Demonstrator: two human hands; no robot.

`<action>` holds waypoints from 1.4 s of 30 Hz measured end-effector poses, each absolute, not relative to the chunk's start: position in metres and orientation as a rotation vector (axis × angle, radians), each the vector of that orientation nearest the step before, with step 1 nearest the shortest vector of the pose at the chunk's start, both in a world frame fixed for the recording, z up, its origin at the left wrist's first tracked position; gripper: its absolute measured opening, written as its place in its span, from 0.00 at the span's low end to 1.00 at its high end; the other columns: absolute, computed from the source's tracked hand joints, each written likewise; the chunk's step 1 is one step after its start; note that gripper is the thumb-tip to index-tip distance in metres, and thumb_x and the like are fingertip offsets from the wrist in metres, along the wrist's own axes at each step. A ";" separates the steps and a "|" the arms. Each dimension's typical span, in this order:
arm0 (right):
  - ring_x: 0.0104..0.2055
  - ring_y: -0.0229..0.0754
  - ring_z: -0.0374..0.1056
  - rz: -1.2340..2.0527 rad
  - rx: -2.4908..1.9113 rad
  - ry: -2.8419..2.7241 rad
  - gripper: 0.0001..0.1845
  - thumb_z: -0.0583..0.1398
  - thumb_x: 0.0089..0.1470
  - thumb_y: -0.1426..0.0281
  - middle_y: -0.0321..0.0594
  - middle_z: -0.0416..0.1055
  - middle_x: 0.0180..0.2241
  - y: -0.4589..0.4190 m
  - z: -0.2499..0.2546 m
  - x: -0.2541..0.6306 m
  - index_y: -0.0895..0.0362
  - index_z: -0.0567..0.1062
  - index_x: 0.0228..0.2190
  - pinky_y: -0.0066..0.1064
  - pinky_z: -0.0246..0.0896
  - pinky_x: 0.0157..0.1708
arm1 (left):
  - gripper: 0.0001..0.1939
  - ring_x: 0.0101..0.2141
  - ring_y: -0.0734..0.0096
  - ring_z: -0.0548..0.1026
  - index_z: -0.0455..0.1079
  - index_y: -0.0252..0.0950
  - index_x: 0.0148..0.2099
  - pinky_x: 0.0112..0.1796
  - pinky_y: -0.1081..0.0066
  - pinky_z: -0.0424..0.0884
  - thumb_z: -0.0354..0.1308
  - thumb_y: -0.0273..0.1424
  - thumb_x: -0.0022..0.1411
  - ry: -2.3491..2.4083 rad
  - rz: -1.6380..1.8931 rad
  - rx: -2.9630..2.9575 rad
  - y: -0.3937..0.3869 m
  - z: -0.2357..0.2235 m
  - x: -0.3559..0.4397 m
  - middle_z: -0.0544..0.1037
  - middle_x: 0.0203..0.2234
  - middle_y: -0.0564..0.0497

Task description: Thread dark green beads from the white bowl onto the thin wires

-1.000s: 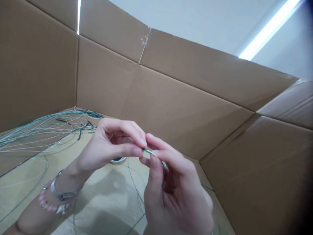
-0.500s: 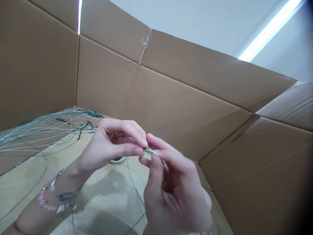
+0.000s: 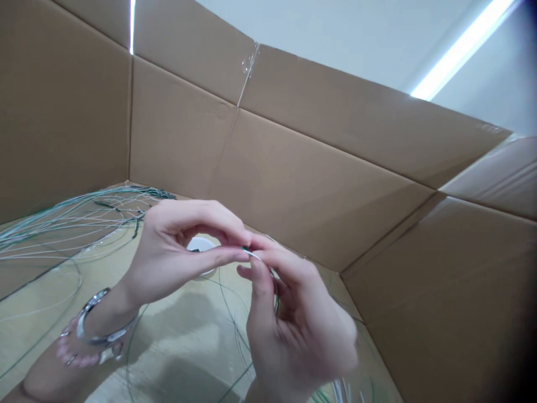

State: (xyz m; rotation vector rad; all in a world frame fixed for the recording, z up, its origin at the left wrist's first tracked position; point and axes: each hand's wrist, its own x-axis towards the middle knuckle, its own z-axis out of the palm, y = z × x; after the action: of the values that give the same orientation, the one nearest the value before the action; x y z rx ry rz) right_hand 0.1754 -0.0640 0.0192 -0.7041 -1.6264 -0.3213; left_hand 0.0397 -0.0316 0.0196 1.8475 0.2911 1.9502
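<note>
In the head view, my left hand (image 3: 168, 254) and my right hand (image 3: 300, 313) meet fingertip to fingertip near the middle. Thin green and white wires (image 3: 253, 254) run between them. My left thumb and fingers pinch the wires at a green part; whether a small piece sits there too is hidden. My right thumb and index finger pinch the wires just beside it, and their dark length curves down inside my right palm. Behind my left hand stands a white round dish (image 3: 203, 244) with dark contents, partly covered.
A long bundle of green and white wires (image 3: 79, 215) with dark ends lies at the left. Loose wires (image 3: 235, 322) cross the tabletop (image 3: 184, 330), and more wire ends (image 3: 342, 392) show at the lower right. Cardboard walls (image 3: 302, 168) enclose the table.
My left hand has shifted slightly left and turned flatter, uncovering more of the white dish. My right hand has moved a little left and up. Both still pinch the wires.
</note>
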 end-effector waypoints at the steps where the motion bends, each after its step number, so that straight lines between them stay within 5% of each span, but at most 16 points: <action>1: 0.32 0.29 0.75 -0.286 -0.704 -1.634 0.08 0.60 0.52 0.81 0.30 0.78 0.36 -0.064 0.019 0.176 0.56 0.73 0.33 0.16 0.72 0.33 | 0.15 0.28 0.75 0.77 0.76 0.37 0.37 0.30 0.79 0.76 0.64 0.14 0.49 0.272 1.948 1.810 -0.031 0.019 0.040 0.80 0.27 0.52; 11: 0.34 0.34 0.75 -0.221 -0.675 -1.646 0.11 0.59 0.51 0.83 0.34 0.77 0.37 -0.065 0.017 0.179 0.56 0.71 0.34 0.22 0.74 0.34 | 0.13 0.28 0.77 0.77 0.76 0.36 0.33 0.30 0.81 0.77 0.65 0.15 0.49 0.270 1.860 1.665 -0.032 0.020 0.040 0.79 0.26 0.54; 28: 0.37 0.33 0.75 -0.115 -0.630 -1.682 0.14 0.58 0.50 0.84 0.34 0.77 0.39 -0.066 0.018 0.180 0.56 0.70 0.36 0.18 0.75 0.30 | 0.18 0.30 0.80 0.77 0.76 0.33 0.36 0.32 0.86 0.76 0.60 0.08 0.48 0.089 1.759 1.555 -0.031 0.019 0.042 0.80 0.28 0.55; 42: 0.35 0.33 0.75 -0.129 -0.653 -1.697 0.14 0.57 0.51 0.83 0.35 0.77 0.39 -0.067 0.020 0.180 0.55 0.70 0.36 0.20 0.75 0.29 | 0.14 0.29 0.78 0.77 0.76 0.34 0.35 0.30 0.83 0.76 0.63 0.12 0.48 0.149 1.806 1.634 -0.034 0.020 0.041 0.79 0.27 0.53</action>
State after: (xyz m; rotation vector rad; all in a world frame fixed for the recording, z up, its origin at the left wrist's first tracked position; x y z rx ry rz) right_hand 0.1799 -0.0675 0.0199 -0.6527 -1.6971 -0.1295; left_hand 0.0409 -0.0341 0.0195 1.6342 0.1494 1.8061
